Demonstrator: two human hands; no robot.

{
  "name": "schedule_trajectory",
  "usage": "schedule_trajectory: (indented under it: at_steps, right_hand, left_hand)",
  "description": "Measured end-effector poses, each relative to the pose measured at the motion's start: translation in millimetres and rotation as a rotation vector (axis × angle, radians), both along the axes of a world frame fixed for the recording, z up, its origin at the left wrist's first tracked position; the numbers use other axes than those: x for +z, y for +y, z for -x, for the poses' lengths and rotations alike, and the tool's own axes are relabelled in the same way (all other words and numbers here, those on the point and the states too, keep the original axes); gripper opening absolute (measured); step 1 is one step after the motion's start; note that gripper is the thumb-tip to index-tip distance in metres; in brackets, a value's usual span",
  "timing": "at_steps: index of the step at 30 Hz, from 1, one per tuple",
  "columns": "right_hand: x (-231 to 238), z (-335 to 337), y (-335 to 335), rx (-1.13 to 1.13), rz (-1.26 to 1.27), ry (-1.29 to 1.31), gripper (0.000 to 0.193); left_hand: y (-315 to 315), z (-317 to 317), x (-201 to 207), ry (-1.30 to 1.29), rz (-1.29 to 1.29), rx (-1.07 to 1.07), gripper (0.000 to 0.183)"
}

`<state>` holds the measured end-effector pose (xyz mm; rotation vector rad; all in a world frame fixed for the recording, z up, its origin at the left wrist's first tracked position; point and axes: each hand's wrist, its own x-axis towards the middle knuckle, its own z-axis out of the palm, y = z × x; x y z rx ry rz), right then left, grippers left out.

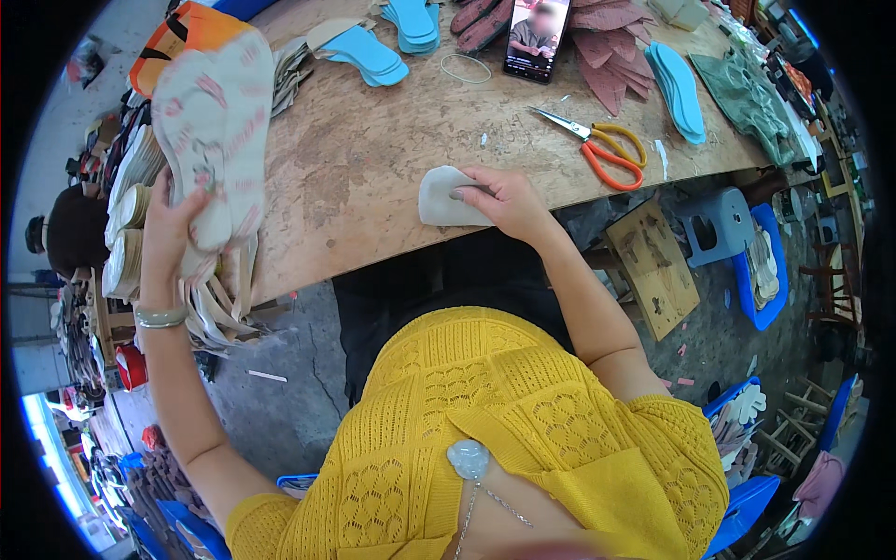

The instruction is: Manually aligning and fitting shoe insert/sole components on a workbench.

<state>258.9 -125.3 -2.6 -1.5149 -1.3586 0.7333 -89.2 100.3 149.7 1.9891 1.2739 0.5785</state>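
Observation:
My left hand (177, 219) is at the left end of the table, its thumb pressed on a white insole (191, 112) with red print and its other fingers along the edge. A second printed insole (245, 140) lies against it on the right. My right hand (509, 201) pinches a pale, off-white piece with a rounded end (446, 198) at the table's front edge. The thumb is on top; the fingers behind the piece are partly hidden, and I cannot tell whether it is a whole insole or a part.
Orange-handled scissors (602, 149) lie open on the wooden table (373, 154), right of centre. Farther back are blue insoles (359, 54), a rubber band (466, 68), a phone (537, 37) and dark red pieces (611, 51). More blue insoles (676, 91) and green cloth (747, 103) lie right.

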Motion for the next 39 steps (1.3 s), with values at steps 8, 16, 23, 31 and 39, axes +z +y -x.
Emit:
schedule_trajectory:
  at_steps: [8, 16, 23, 31, 39]
  right_hand:
    - [-11, -7, 3, 0.055, -0.024, 0.342, 0.029]
    - [-11, -13, 3, 0.133, -0.029, 0.602, 0.037]
    - [29, 14, -10, 0.246, -0.023, 0.735, 0.042]
    - [76, 77, 36, 0.460, -0.076, 0.790, 0.043]
    - [76, 95, 59, 0.257, -0.001, 0.223, 0.036]
  left_hand:
    - [-38, -120, -89, -0.888, 0.548, 0.022, 0.046]
    - [-67, -147, -142, -0.738, 0.323, -0.031, 0.052]
    - [-91, -117, -129, -0.093, -0.549, -0.007, 0.078]
    - [-134, -100, -86, -1.407, 0.942, -0.531, 0.099]
    - [-135, -78, -105, -1.363, 0.937, -0.065, 0.045]
